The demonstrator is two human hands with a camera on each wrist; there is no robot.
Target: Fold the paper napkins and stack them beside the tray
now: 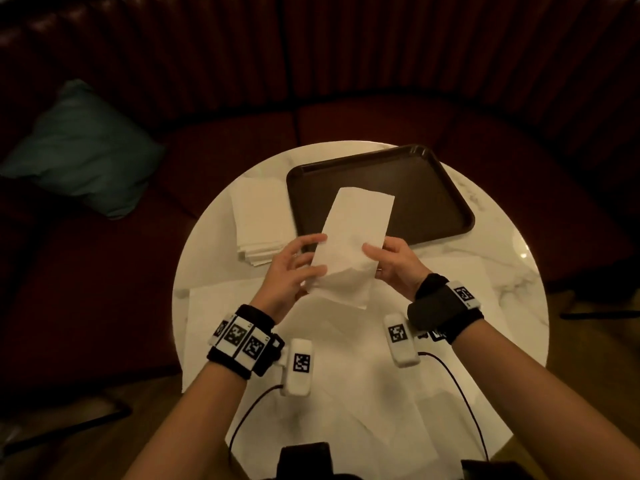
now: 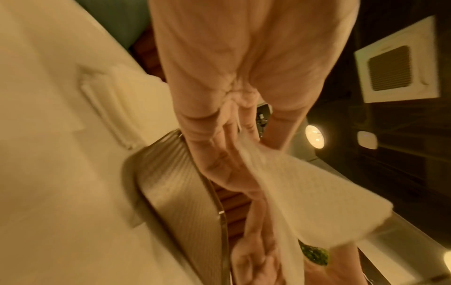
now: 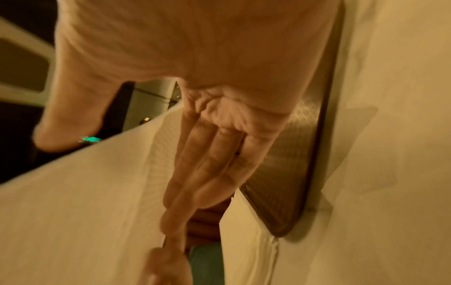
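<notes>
A white paper napkin (image 1: 351,237), folded into a long strip, is held up above the round table (image 1: 502,271). My left hand (image 1: 298,268) pinches its left edge between thumb and fingers. My right hand (image 1: 391,261) grips its right edge, thumb on top. The napkin (image 2: 305,192) runs along my left fingers (image 2: 219,164) in the left wrist view, and the same napkin (image 3: 85,202) lies under my right fingers (image 3: 207,164) in the right wrist view. A stack of folded napkins (image 1: 259,220) lies left of the dark brown tray (image 1: 433,188). Unfolded napkins (image 1: 346,358) are spread on the near half of the table.
The tray holds nothing. A dark red sofa (image 1: 242,140) curves behind the table, with a teal cushion (image 1: 79,150) at the left. Cables (image 1: 460,393) run from my wrist units across the spread napkins. A dark device (image 1: 304,459) sits at the table's near edge.
</notes>
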